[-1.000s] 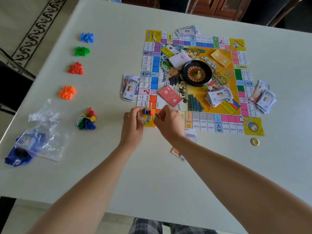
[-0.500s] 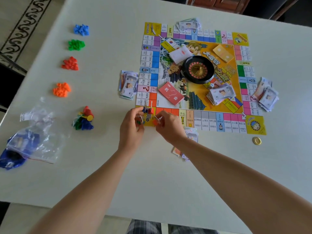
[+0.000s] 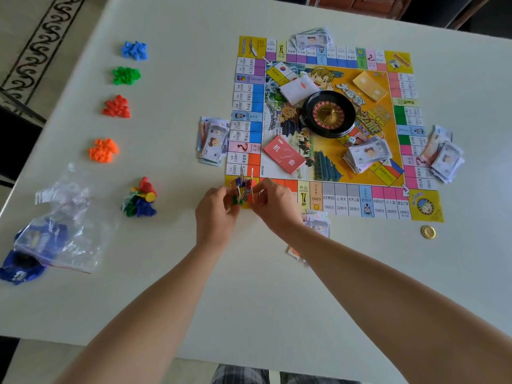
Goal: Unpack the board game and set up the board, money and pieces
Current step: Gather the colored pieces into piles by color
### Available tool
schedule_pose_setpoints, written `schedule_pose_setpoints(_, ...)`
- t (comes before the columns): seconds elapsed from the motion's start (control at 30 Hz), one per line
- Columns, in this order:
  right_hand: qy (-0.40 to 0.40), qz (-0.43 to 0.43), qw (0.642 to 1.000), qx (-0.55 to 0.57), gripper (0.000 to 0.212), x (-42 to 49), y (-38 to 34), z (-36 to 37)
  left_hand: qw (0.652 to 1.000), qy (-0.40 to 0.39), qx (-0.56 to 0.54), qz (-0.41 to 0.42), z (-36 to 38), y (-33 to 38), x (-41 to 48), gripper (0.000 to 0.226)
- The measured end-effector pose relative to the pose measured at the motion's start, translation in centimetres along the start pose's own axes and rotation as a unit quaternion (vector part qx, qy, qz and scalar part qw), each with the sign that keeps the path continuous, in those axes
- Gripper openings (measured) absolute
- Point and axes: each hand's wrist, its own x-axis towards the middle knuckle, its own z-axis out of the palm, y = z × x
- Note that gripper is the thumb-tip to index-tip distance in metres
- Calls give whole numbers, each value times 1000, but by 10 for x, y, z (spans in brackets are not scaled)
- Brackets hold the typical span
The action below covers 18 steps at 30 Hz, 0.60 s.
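1. The board (image 3: 340,200) lies open and flat on the pale desk (image 3: 249,300), toward the far right. Its near left corner is right at both hands.
2. The left hand (image 3: 214,214) is at that corner, its fingers drawn narrow and pinching a small green piece (image 3: 237,200).
3. The right hand (image 3: 273,206) is just beside it, fingers curled narrow round a small red piece (image 3: 259,195). The two hands almost touch.
4. More standing pieces (image 3: 245,180), thin cards on little feet, stand upright on the corner square just beyond the fingertips.
5. A black roulette wheel (image 3: 328,113) sits in the middle of the board.
6. Around the wheel lie a white card deck (image 3: 297,88) to the far left, an orange card deck (image 3: 370,85) to the far right and a red card deck (image 3: 285,157) to the near left.
7. A money stack (image 3: 365,156) lies to the wheel's near right, with a small die (image 3: 351,139) between the two.
8. Four more heaps of notes lie at the board's edges: left notes (image 3: 214,139), far notes (image 3: 311,40), right notes (image 3: 446,157), and near notes (image 3: 318,223) partly hidden by the right forearm.
9. A gold coin (image 3: 428,232) lies on the desk near the board's near right corner.
10. Well apart, on the left, small plastic heaps run from far to near: blue heap (image 3: 135,50), green heap (image 3: 126,76), red heap (image 3: 117,106), orange heap (image 3: 103,150), then a mixed heap (image 3: 141,198).
11. A crumpled clear bag (image 3: 61,231) lies at the near left, overlapping a blue bag (image 3: 19,266) at the desk's edge.
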Motion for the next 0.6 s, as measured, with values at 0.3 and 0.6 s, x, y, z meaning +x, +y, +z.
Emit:
schedule_pose_setpoints(0.3,-12,15,1000,15,27,-8,-1,-12,1000,-12,-2,-2,0,-2,-2,39)
schedule_pose_setpoints(0.6,-84,-52,995,23,16,-67,2,-35,996,55,20,-69,-22,-8,-36,26)
